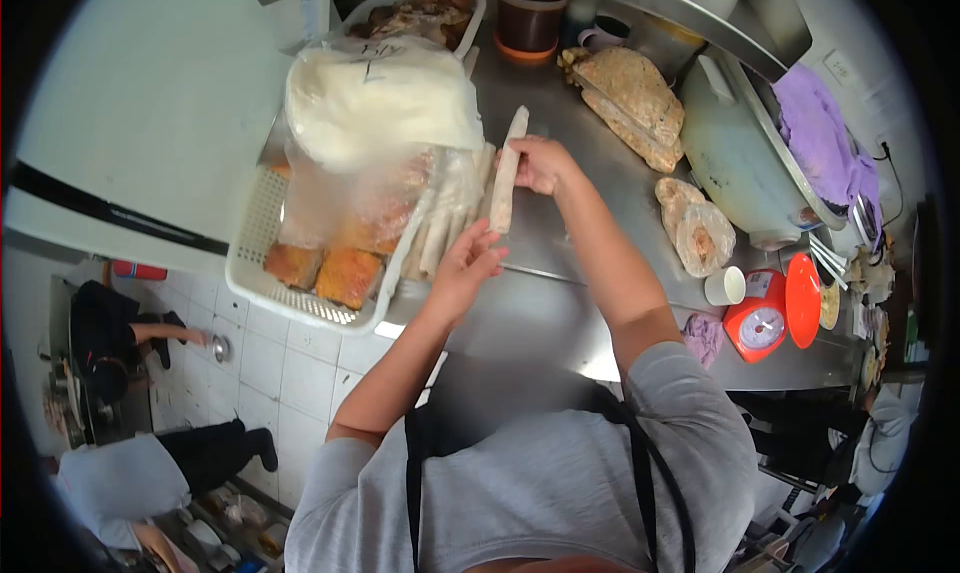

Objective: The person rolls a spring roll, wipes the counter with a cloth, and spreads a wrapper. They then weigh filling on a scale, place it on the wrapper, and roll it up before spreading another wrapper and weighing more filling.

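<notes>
Between my two hands stretches a long pale roll [506, 178] above the metal counter. My right hand [540, 165] is closed around its upper part. Near its lower end is my left hand [468, 271], its fingers apart, holding nothing. More pale rolls [437, 235] lie side by side just left of it, partly covered by clear plastic. A white perforated basket [250, 235] to the left holds orange-brown pieces [348, 276], and a plastic bag of white material [385, 103] rests over it.
Bagged food [630, 103], a smaller bag [697, 228], a white cup [725, 286] and a red scale [757, 316] stand to the right. A brown-filled container [529, 21] is at the back. Two people [125, 478] [105, 338] are at lower left, another person [885, 438] at lower right.
</notes>
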The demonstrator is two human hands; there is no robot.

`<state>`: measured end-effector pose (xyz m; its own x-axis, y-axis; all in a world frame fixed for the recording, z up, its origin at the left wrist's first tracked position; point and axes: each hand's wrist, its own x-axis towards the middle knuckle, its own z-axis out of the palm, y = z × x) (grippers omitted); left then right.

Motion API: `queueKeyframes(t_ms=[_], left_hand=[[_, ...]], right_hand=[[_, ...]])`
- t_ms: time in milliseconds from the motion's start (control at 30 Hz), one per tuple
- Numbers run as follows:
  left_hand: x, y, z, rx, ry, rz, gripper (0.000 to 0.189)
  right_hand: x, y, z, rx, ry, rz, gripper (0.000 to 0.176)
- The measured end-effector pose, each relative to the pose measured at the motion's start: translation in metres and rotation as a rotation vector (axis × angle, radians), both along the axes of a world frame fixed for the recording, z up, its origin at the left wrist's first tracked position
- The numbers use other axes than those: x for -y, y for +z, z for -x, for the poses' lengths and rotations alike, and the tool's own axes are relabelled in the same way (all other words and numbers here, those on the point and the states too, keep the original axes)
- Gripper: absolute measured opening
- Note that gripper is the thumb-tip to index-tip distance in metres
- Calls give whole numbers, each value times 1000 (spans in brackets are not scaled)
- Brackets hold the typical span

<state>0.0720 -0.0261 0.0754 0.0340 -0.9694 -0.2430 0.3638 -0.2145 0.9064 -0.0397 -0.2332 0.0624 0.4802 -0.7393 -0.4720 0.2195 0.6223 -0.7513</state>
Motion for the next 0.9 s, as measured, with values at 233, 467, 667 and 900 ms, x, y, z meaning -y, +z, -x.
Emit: queueKeyframes(t_ms=[233,467,667,900], left_hand=[[-35,37,-59,140,-260,110,45],[-60,62,-116,151,49,169,42],[-25,106,-144,649,247,300,33],[100,132,-144,1308,85,463,26]], right_hand=[[124,36,-30,-233,-140,328,24],[184,-49,-100,-478,-47,280,31],[184,-63,-109,-723,35,457,20],[93,36,-70,-404,8,562,20]])
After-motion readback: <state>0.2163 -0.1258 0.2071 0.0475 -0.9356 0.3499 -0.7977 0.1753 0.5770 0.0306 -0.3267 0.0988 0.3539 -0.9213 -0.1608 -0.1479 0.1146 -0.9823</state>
